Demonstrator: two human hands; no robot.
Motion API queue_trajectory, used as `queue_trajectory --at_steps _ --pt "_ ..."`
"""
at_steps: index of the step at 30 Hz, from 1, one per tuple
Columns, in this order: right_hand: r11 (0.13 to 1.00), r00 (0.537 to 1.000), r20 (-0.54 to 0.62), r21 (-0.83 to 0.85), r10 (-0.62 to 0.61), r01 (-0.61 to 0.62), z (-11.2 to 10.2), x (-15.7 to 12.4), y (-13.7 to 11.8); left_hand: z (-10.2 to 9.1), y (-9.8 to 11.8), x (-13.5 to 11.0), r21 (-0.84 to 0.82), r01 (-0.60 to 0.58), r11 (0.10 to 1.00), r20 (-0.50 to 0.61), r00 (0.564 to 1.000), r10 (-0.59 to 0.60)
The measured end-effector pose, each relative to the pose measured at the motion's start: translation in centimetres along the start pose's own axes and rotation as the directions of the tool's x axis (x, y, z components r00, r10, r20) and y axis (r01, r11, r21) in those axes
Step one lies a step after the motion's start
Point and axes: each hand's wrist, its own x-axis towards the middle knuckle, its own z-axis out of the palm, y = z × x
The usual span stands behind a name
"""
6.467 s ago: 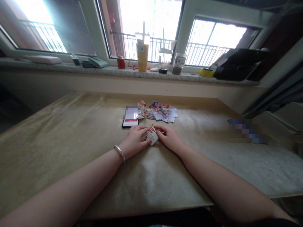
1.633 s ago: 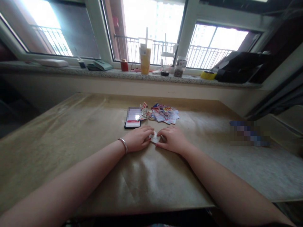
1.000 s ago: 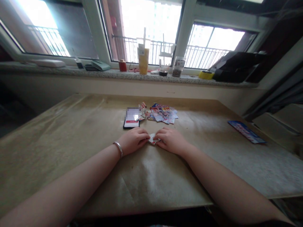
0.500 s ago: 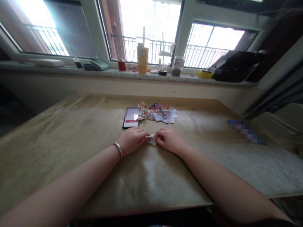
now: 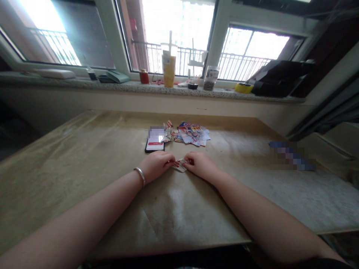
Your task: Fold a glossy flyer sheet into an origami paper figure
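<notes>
Small white paper piece with red print [image 5: 181, 168]: lay in the middle of the broad tan desk with a dull sheen [image 5: 117, 209], between the left hand [image 5: 157, 164] and the right hand [image 5: 202, 165]; whether it rested flat or was lifted slightly could not be told.
Left fingers: closed in a pinch on the paper's left side, thumb below, with no open gap seen at the tips.
Right fingers: curled, tips and thumb nipping the right side of the same piece; the exact grip was partly hidden.
Paper weight: probably next to nothing, so a light pinch looked ample.
Paper stiffness: thin and bendable by the look of it, likely to keep a crease once pressed.
Paper surface: perhaps a little slick if coated; its finish was too small to judge.
Paper weak spots: corners and creases, which seemed likeliest to tear or crumple under a hard tug.
Best hold on the paper: opposite edges, close to any fold, between thumb and forefinger pads, with the desk as backing.
Beyond the hands: a black-edged phone with a pale screen [image 5: 155, 147] lay near the left hand, crumpled white-and-red paper scraps [image 5: 169, 131] beside it, and a fanned pile of glossy multicoloured cards [image 5: 193, 135] just to their right.
</notes>
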Motion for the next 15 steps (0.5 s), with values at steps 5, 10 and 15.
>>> queue_trajectory --at_steps 5,10,15 --pt "0.999 1.0 0.007 -0.031 -0.015 0.015 -0.39 -0.33 -0.05 -0.37 0.05 -0.2 0.048 -0.008 0.999 0.022 1.0 0.007" --pt "0.999 1.0 -0.005 -0.024 -0.029 0.029 -0.48 -0.53 -0.06 -0.73 0.08 -0.25 0.099 -0.004 0.995 0.047 0.999 -0.001" --pt "0.999 0.998 -0.052 -0.024 -0.036 0.035 -0.23 -0.65 -0.1 -0.87 0.17 -0.32 0.15 -0.045 0.988 0.045 0.998 0.039"
